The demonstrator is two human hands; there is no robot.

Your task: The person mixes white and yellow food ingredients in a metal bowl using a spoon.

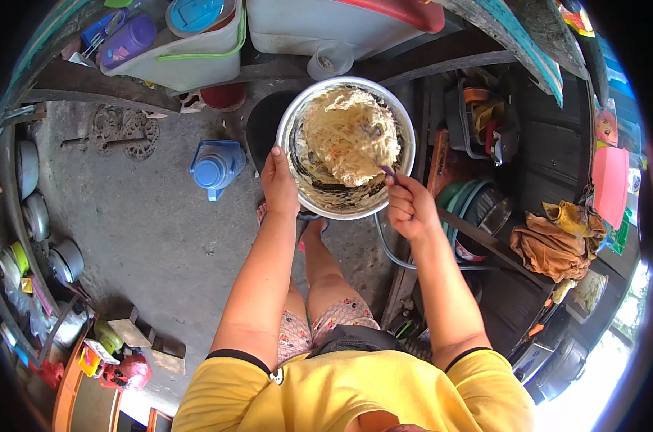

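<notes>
A round metal bowl is in front of me, its inner wall smeared with residue. Inside lies a large lump of pale, sticky dough-like mixture with small orange bits in it. My left hand grips the bowl's left rim, thumb over the edge. With its fingers closed around a purple handled utensil, my right hand is at the lower right rim. The utensil's far end is in the mixture, so I cannot tell its full shape.
A blue plastic jug stands on the concrete floor to the left. Behind the bowl are a small clear tub and a white plastic bin. Stacked basins sit on the right, near a brown cloth. Pots line the left.
</notes>
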